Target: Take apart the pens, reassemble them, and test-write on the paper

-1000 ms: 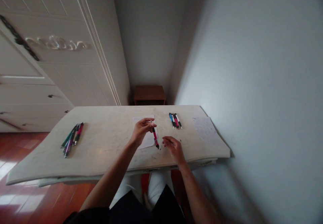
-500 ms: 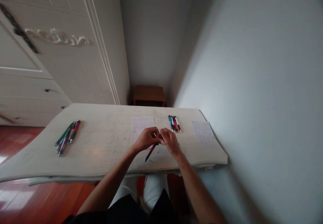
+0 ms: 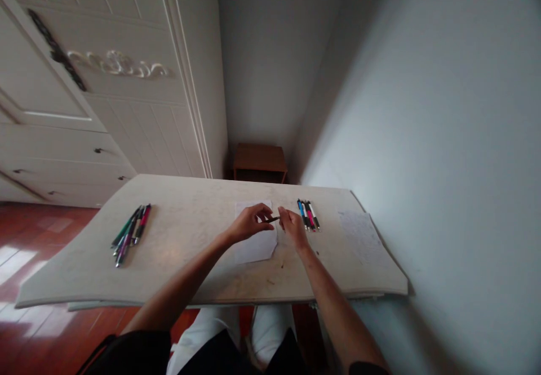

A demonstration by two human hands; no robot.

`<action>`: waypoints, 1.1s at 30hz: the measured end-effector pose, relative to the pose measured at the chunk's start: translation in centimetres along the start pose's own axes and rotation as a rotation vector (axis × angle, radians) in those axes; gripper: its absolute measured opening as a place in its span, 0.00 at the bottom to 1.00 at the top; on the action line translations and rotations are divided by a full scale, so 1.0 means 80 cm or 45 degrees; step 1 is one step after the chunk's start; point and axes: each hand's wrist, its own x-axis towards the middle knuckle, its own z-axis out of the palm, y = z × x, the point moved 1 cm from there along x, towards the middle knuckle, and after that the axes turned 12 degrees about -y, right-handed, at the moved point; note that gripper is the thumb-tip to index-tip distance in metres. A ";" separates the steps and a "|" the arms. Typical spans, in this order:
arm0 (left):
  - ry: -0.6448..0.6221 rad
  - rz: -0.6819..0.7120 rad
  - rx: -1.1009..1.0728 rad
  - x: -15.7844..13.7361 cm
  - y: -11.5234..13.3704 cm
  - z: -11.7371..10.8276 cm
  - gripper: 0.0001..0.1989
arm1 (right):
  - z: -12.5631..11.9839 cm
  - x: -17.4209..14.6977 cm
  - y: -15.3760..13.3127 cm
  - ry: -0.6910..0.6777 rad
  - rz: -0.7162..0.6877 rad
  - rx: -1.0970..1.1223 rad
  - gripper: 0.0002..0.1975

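My left hand (image 3: 251, 223) is above a sheet of white paper (image 3: 256, 251), its thumb and fingers curled at one end of a thin dark pen (image 3: 273, 219). My right hand (image 3: 293, 227) pinches the other end, its fingers closed. The pen lies nearly level between the two hands; much of it is hidden by the fingers. Just right of my right hand, several pens (image 3: 308, 215) with blue, white and pink barrels lie side by side.
A loose pile of pens (image 3: 132, 234) lies on the left of the white table (image 3: 181, 276). A written sheet (image 3: 361, 231) is at the right, near the wall (image 3: 456, 166). Small dark bits (image 3: 282, 266) lie near the front edge. A brown stool (image 3: 260, 158) stands behind.
The pink-red pen that slanted down below my left hand no longer shows there; a dark pen part now spans my hands. They have moved slightly apart, and the view has shifted left.
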 end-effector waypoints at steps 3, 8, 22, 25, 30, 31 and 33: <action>0.085 -0.014 0.171 0.002 -0.021 -0.021 0.13 | -0.002 0.025 0.018 0.099 0.058 0.038 0.28; 0.166 -0.070 0.167 -0.001 -0.054 -0.047 0.14 | 0.004 0.061 0.037 -0.010 0.130 0.111 0.28; 0.306 -0.232 0.275 -0.008 -0.076 -0.058 0.26 | 0.025 0.057 0.053 -0.190 -0.070 0.324 0.16; 0.312 -0.231 0.277 -0.007 -0.075 -0.059 0.25 | 0.028 0.056 0.051 -0.198 -0.058 0.348 0.19; 0.270 -0.208 0.252 -0.008 -0.073 -0.057 0.25 | 0.028 0.053 0.049 -0.108 -0.038 0.158 0.20; 0.272 -0.204 0.247 -0.008 -0.073 -0.057 0.25 | 0.028 0.053 0.048 -0.110 -0.058 0.111 0.20; 0.273 -0.192 0.241 -0.008 -0.072 -0.056 0.25 | 0.028 0.052 0.047 -0.114 -0.122 0.053 0.19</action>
